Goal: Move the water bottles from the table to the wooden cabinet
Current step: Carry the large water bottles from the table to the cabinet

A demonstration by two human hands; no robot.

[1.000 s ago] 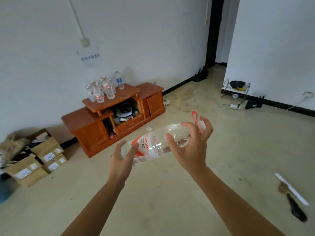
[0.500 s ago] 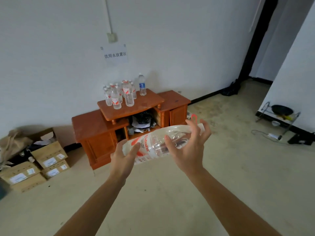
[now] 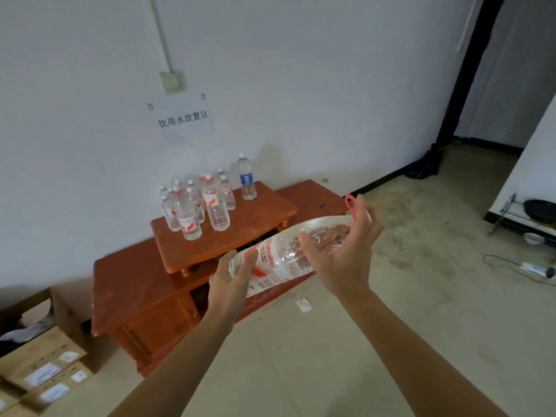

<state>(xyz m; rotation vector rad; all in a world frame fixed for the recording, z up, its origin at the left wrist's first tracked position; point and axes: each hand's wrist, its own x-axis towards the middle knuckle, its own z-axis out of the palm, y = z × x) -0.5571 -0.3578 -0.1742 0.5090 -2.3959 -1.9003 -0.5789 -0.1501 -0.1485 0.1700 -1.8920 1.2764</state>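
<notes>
Holding a large water bottle sideways in the air just in front of the wooden cabinet, with the left hand curled round its labelled base end and the right hand, fingers spread and bent, wrapped round the clear shoulder below the red carry loop. Standing upright on the cabinet's raised top, a cluster of small bottles, with a blue-labelled bottle just beside them.

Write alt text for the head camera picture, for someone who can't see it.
A person's left hand and right hand hold a big water bottle on its side, in front of a low wooden cabinet. Small bottles stand clustered on its raised top, under a paper sign on the white wall.
</notes>
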